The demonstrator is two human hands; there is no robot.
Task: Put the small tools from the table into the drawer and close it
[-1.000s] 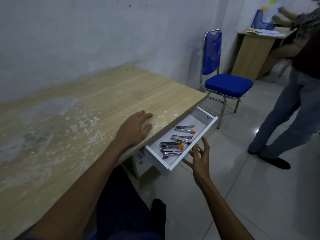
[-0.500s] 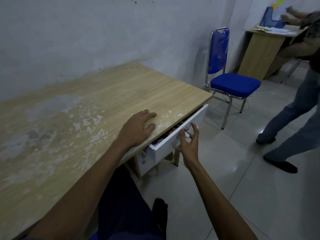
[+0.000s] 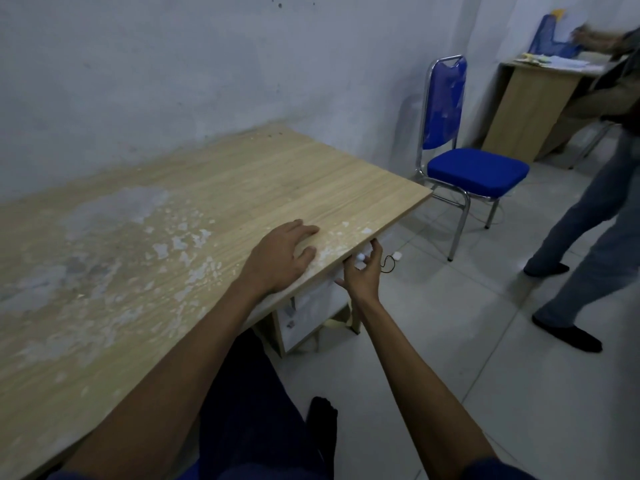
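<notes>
My left hand (image 3: 282, 258) lies flat and open on the wooden table (image 3: 242, 188), close to its right edge. Below that edge my right hand (image 3: 362, 277) reaches to the white drawer unit (image 3: 311, 306), with fingers curled around the small white drawer knob (image 3: 361, 260). The drawer is pushed in under the tabletop, so only a sliver of its white front shows. The small tools are hidden inside it. No tool lies on the tabletop, whose worn surface has pale peeled patches.
A blue padded chair (image 3: 474, 171) stands just beyond the table's right corner. A person in jeans (image 3: 588, 230) stands on the tiled floor at right, by a second desk (image 3: 530, 105) with papers. A black cable (image 3: 389, 263) lies on the floor.
The drawer, open with the tools showing a second ago, has slid in under the tabletop, pushed by my right hand. My left hand has stayed flat on the table.
</notes>
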